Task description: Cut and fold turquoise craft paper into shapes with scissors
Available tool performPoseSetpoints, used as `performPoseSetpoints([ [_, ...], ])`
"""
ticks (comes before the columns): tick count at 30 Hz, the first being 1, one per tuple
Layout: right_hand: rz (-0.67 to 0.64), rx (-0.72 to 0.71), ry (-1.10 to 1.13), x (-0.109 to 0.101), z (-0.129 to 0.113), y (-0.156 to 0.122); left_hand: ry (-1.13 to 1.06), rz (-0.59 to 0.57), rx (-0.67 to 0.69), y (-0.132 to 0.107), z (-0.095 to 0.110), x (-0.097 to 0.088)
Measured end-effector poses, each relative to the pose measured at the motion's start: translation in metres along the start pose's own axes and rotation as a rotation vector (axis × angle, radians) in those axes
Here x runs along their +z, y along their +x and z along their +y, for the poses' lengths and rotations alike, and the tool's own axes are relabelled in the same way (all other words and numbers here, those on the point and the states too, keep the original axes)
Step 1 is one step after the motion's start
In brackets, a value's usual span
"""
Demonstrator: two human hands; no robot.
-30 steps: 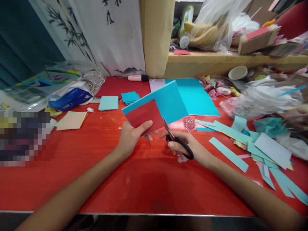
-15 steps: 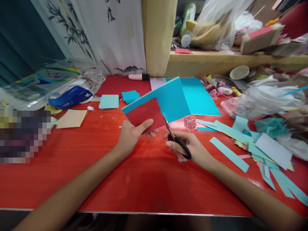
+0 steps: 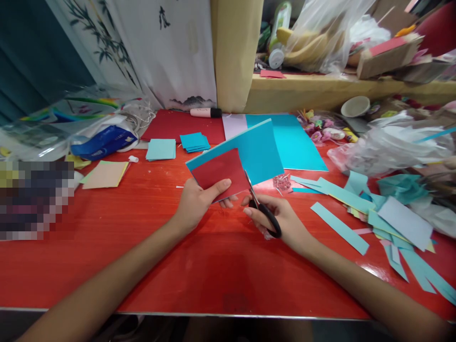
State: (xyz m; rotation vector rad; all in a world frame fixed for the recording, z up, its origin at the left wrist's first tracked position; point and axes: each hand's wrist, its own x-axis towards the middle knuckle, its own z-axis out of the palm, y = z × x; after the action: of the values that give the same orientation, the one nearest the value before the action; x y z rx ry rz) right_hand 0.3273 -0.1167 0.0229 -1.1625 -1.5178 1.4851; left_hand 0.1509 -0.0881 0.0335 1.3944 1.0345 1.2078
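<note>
My left hand (image 3: 203, 202) pinches a red paper square (image 3: 223, 173) against a larger bright-blue sheet (image 3: 258, 152), thumb on top and fingers underneath. Both papers are held tilted above the red table. In my right hand (image 3: 285, 218) is a pair of black-handled scissors (image 3: 265, 216), its fingers through the loops. The scissor blades point up and away, at the right edge of the red square where it meets the blue sheet. How far the blades are parted is hard to make out.
Light-blue paper strips (image 3: 340, 228) and offcuts lie to the right. Small stacks of blue squares (image 3: 194, 142), pale-blue squares (image 3: 160, 149) and beige squares (image 3: 106, 175) sit to the left. Behind are a blue sheet (image 3: 302, 142), a red sheet (image 3: 178, 127) and a marker (image 3: 205, 112).
The red square and blue sheet have shifted slightly right and toward me with my left hand. The scissors stay at the square's right edge, turned a little.
</note>
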Motion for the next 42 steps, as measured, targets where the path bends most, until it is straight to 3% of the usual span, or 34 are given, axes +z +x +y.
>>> performPoseSetpoints([
  [6,0.011,0.044,-0.013,-0.001,0.0,-0.001,-0.014,-0.025,-0.032,0.0,0.001,-0.001],
  [15,0.04,-0.043,-0.051,0.005,0.005,-0.003,-0.039,-0.083,-0.059,0.0,0.003,-0.002],
  [21,0.047,-0.023,-0.042,0.006,0.002,-0.003,-0.018,-0.126,-0.112,-0.001,0.003,-0.002],
  [42,0.121,-0.078,-0.03,0.009,0.008,-0.004,-0.044,-0.155,-0.135,-0.003,0.004,-0.001],
])
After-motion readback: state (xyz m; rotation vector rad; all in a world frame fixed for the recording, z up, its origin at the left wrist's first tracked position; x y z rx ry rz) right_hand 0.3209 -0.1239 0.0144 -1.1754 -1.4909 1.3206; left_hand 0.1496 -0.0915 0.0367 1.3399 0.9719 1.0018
